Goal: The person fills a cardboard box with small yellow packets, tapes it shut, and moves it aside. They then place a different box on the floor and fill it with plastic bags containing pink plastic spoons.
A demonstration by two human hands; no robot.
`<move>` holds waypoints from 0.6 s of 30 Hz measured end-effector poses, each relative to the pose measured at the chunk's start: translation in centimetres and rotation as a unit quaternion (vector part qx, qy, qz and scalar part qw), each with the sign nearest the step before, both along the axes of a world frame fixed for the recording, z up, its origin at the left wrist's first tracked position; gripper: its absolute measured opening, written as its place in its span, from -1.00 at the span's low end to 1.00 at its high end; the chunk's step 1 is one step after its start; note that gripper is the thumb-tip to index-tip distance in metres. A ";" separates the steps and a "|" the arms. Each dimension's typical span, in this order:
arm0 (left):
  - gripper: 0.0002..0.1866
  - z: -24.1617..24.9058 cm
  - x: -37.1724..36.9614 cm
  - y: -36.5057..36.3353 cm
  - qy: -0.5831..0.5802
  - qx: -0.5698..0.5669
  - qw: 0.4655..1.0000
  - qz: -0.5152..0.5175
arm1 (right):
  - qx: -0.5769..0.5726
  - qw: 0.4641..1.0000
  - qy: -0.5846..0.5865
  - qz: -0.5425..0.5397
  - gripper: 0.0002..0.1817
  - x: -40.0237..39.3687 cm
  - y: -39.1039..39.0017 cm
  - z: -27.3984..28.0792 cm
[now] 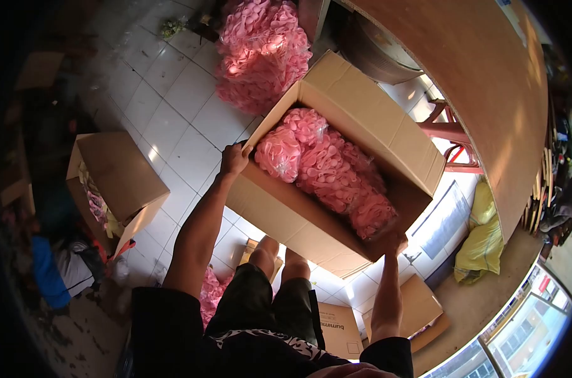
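Observation:
A large open cardboard box (280,211) is held up in front of me, tilted, with its flaps standing out. Inside lie clear plastic bags of pink balloon-like pieces (330,167), and bare cardboard shows at the box's right end. My left hand (235,159) grips the box's left corner, its fingers closed on the edge. At the lower right corner my right hand (396,243) is closed on the box, its fingers partly in shadow.
A big bag of pink pieces (264,53) rests on the tiled floor (172,132) beyond the box. Another open box (119,183) stands at left. Red stool (450,132), yellow sacks (481,239) and a large board (487,82) are at right; more boxes (409,309) lie below.

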State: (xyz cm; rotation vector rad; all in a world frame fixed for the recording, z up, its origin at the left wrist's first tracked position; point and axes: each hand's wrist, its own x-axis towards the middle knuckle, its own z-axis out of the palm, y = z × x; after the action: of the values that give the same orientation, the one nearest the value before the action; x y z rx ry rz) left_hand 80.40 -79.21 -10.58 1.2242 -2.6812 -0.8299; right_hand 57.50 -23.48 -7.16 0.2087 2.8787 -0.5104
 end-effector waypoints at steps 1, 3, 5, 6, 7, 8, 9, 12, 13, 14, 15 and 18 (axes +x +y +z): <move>-0.64 1.2 -0.3 1.0 0.009 -0.010 1.000 0.011 | 0.001 1.000 0.014 0.023 -0.56 -0.9 -0.6 0.5; -0.67 0.4 -0.3 2.2 -0.005 -0.001 1.000 0.030 | 0.028 0.998 -0.038 0.034 -0.54 -2.6 -1.2 1.6; -0.68 -0.4 -0.2 2.3 -0.009 -0.020 0.999 0.033 | 0.021 0.999 0.019 -0.037 -0.53 -2.3 -2.9 1.7; -0.68 0.3 -0.6 2.6 -0.008 -0.017 0.999 0.039 | 0.013 0.992 0.077 -0.104 -0.49 -2.5 -4.1 1.9; -0.70 1.0 -0.8 3.0 -0.031 0.001 0.998 0.060 | 0.017 0.992 0.077 -0.096 -0.49 -2.5 -5.2 2.2; -0.69 2.2 -0.9 3.1 -0.052 0.018 0.995 0.081 | 0.091 0.979 0.182 0.034 -0.47 -1.9 -7.3 3.0; -0.69 4.5 -1.7 3.4 -0.051 0.018 0.995 0.086 | 0.159 0.932 0.282 0.161 -0.44 -1.5 -9.4 3.2; -0.55 7.4 -3.2 5.8 0.057 -0.305 0.944 -0.111 | 0.049 0.960 0.061 0.268 -0.40 0.0 -13.3 -0.6; -0.49 5.1 -3.1 6.8 0.081 -0.272 0.933 -0.224 | 0.048 0.974 -0.057 0.216 -0.37 0.5 -14.2 -1.9; -0.44 3.2 -3.5 8.6 0.033 -0.163 0.958 -0.235 | 0.049 0.973 -0.057 0.217 -0.37 0.0 -13.9 -4.2; -0.38 2.0 -4.5 10.3 -0.014 -0.054 0.969 -0.241 | 0.053 0.968 -0.211 0.125 -0.29 -0.8 -13.3 -7.1; -0.33 3.0 -7.4 13.1 -0.188 -0.060 0.969 -0.148 | 0.069 0.939 -0.304 0.146 -0.09 0.4 -14.0 -9.7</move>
State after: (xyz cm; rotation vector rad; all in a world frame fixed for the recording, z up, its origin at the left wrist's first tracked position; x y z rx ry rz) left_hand 73.00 -66.09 -7.63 1.0611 -3.2223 -0.4880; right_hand 57.93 -37.44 -16.86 -0.0408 2.2789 -0.1461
